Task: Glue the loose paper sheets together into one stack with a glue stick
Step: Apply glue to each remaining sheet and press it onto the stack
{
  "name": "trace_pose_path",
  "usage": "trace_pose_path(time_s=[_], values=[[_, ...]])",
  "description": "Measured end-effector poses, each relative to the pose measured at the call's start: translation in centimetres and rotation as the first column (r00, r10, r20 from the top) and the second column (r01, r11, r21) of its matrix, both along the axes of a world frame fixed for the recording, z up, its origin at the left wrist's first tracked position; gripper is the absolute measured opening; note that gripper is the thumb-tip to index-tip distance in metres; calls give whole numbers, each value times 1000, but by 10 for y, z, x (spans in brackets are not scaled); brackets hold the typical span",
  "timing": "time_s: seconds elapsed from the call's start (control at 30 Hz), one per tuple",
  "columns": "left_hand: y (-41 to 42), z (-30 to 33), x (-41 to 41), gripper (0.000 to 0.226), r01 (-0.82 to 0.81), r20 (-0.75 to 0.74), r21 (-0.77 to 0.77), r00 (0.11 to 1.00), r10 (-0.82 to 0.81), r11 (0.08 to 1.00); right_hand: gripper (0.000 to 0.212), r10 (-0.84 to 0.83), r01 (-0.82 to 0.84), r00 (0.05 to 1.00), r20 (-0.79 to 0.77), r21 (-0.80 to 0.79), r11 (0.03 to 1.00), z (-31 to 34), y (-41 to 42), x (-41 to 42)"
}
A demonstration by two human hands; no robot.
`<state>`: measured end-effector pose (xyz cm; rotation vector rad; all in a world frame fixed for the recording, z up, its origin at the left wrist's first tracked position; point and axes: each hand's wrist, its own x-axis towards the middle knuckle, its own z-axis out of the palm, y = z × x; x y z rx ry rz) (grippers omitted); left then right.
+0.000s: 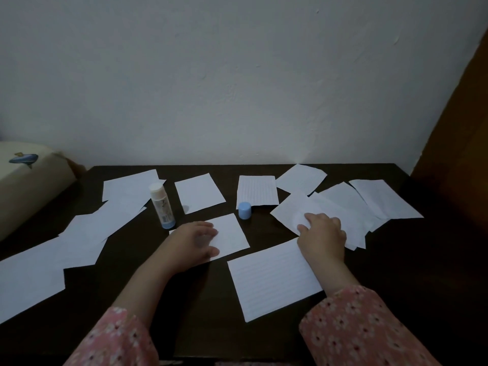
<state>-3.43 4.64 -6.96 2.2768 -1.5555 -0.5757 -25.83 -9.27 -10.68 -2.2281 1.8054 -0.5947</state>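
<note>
Loose paper sheets, thin, white and faintly ruled, lie scattered flat across a dark, smooth bench. The glue stick stands upright and uncapped at ten o'clock from the left hand; its round blue cap sits apart at one o'clock from that hand. The left hand lies spread on a small centre sheet, fingers apart. The right hand presses a sheet of the overlapping right-hand pile, fingers curled. Behind, a plain rough-plastered white wall; floral pink sleeves below.
</note>
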Motion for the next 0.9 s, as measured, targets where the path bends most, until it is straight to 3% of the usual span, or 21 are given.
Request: trace_pose_path(time_s=[0.33, 0.53, 0.63, 0.73, 0.83, 0.9], values=[[1, 2, 0, 48, -9, -21, 7, 1000, 9, 1000, 30, 52, -23, 978, 202, -144, 989, 14, -1, 0], [4, 5, -1, 44, -41, -45, -14, 998, 40, 999, 24, 265, -150, 915, 305, -355, 923, 41, 21, 19], [6, 9, -3, 31, -184, -235, -183, 962, 139, 966, 21, 440, -281, 839, 319, -439, 853, 42, 35, 35], [5, 17, -9, 38, -425, -562, -278, 800, 213, 861, 18, 582, -435, 768, 266, -451, 780, 32, 48, 54], [7, 17, -6, 31, -517, -628, -266, 734, 261, 814, 18, 668, -540, 706, 236, -430, 723, 20, 53, 69], [12, 14, -2, 30, -541, -665, -253, 699, 262, 802, 20, 641, -527, 715, 279, -388, 756, 13, 53, 75]])
